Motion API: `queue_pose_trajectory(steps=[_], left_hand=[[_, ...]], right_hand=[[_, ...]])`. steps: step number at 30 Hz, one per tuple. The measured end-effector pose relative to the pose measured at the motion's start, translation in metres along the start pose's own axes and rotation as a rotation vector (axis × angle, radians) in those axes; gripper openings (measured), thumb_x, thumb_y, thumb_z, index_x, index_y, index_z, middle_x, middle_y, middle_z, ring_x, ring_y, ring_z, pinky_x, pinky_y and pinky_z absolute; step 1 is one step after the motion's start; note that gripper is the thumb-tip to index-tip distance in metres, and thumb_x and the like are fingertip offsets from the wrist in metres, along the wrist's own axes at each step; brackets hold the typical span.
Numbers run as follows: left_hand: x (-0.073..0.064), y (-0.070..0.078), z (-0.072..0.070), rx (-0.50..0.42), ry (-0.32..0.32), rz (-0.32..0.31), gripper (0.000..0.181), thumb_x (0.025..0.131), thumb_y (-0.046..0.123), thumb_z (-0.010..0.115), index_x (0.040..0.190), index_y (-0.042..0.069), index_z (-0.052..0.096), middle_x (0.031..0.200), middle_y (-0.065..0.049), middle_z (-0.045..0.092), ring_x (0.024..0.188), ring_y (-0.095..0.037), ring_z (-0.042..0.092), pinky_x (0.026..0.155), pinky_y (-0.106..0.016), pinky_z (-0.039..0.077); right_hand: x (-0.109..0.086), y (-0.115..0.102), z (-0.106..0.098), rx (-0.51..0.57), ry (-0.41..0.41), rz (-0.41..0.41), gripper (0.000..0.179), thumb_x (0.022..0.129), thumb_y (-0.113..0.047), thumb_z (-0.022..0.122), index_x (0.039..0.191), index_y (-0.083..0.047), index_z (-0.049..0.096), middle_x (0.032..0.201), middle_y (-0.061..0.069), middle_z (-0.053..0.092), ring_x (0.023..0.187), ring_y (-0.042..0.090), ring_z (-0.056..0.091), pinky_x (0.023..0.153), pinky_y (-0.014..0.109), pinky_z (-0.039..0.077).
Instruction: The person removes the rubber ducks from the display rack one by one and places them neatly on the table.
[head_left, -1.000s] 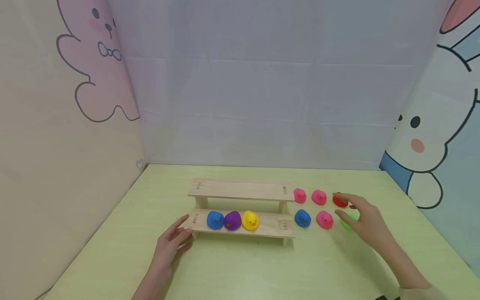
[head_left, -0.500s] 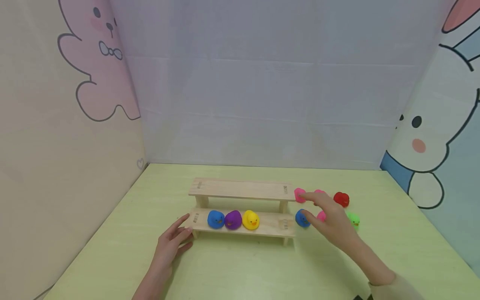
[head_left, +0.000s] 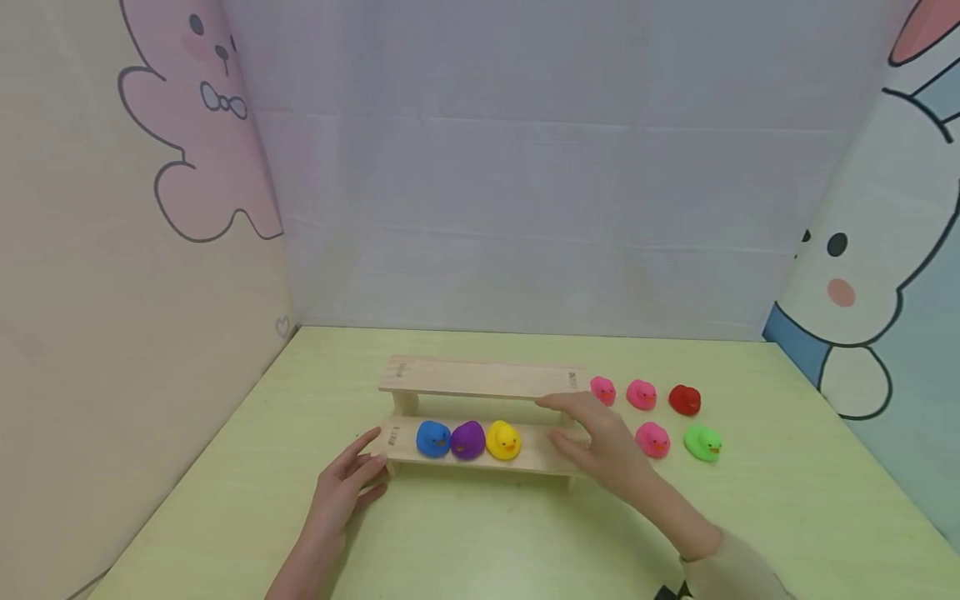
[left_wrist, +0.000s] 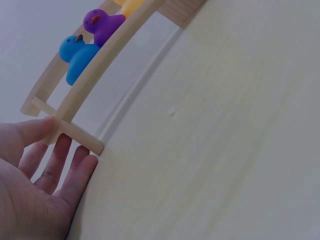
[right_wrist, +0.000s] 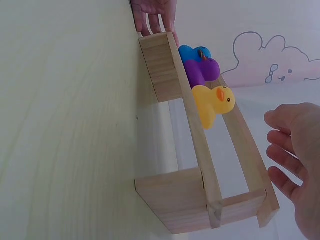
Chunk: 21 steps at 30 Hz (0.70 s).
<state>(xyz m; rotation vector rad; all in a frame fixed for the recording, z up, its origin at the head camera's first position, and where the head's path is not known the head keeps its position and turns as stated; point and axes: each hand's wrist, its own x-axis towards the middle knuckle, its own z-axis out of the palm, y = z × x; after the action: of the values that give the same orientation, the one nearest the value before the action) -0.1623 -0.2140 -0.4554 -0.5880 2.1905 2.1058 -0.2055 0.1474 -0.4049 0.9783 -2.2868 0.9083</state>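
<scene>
- Straight to mid-table, to the two-step wooden shelf (head_left: 483, 379), pale and lightly grained, with small dark marks near the board ends.
- And along its lower board, sitting upright in a close row: blue duck (head_left: 433, 439), then purple duck (head_left: 468, 441), then yellow duck (head_left: 503, 441), bright and smooth, with an orange beak on the yellow.
- Now over the right end of that lower board, the right hand (head_left: 603, 442): hovering clear of the wood, forearm slanting in from the lower right, thumb and fingers well apart and loosely bent, nothing seen in their hold.
- Across at the left end, the left hand (head_left: 337, 492): touching the board's corner and leg, fingers spread and only slightly bent, with no telling how firmly.
- Out past the right hand, standing on the table (head_left: 465, 542): two back pink ducks (head_left: 641, 395) beside a red duck (head_left: 685, 401), and nearer, a front pink duck (head_left: 652, 440) next to a green duck (head_left: 702, 443).
- Further back, a plain greyish backdrop (head_left: 450, 208), flanked by a pink cartoon animal (head_left: 195, 158) and a white cartoon rabbit (head_left: 832, 283).
</scene>
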Motion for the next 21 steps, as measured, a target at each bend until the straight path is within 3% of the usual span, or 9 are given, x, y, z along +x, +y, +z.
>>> queue_pose_trajectory(steps=[2, 11, 17, 21], left_hand=[[0.0, 0.0, 0.0, 0.002, 0.001, -0.002, 0.056, 0.101, 0.019, 0.065, 0.154, 0.026, 0.047, 0.101, 0.009, 0.064, 0.094, -0.008, 0.066, 0.083, -0.024, 0.062], [-0.001, 0.001, 0.0, 0.004, 0.005, -0.003, 0.056, 0.1, 0.019, 0.066, 0.153, 0.025, 0.047, 0.101, 0.008, 0.064, 0.095, -0.008, 0.066, 0.083, -0.024, 0.062], [-0.002, 0.002, 0.0, 0.003, 0.007, -0.002, 0.056, 0.1, 0.019, 0.066, 0.153, 0.025, 0.048, 0.101, 0.008, 0.065, 0.094, -0.007, 0.066, 0.082, -0.024, 0.062], [-0.002, 0.002, 0.001, 0.006, 0.005, 0.0, 0.056, 0.1, 0.02, 0.066, 0.153, 0.025, 0.048, 0.102, 0.008, 0.065, 0.095, -0.007, 0.067, 0.082, -0.024, 0.062]], right_hand=[[0.001, -0.002, 0.005, 0.02, -0.004, -0.009, 0.048, 0.082, -0.004, 0.083, 0.127, -0.01, 0.068, 0.124, 0.005, 0.073, 0.115, 0.022, 0.067, 0.094, 0.03, 0.06], [0.003, -0.008, 0.029, 0.028, -0.041, -0.011, 0.046, 0.084, -0.005, 0.081, 0.127, -0.012, 0.068, 0.125, 0.003, 0.073, 0.117, 0.023, 0.065, 0.095, 0.037, 0.06], [0.004, -0.012, 0.043, -0.002, -0.048, -0.026, 0.042, 0.083, -0.007, 0.081, 0.123, -0.011, 0.071, 0.122, 0.003, 0.075, 0.114, 0.023, 0.067, 0.095, 0.036, 0.06], [0.002, -0.015, 0.048, 0.01, -0.077, 0.01, 0.041, 0.084, -0.01, 0.081, 0.124, -0.013, 0.072, 0.123, 0.003, 0.074, 0.115, 0.022, 0.068, 0.095, 0.034, 0.06]])
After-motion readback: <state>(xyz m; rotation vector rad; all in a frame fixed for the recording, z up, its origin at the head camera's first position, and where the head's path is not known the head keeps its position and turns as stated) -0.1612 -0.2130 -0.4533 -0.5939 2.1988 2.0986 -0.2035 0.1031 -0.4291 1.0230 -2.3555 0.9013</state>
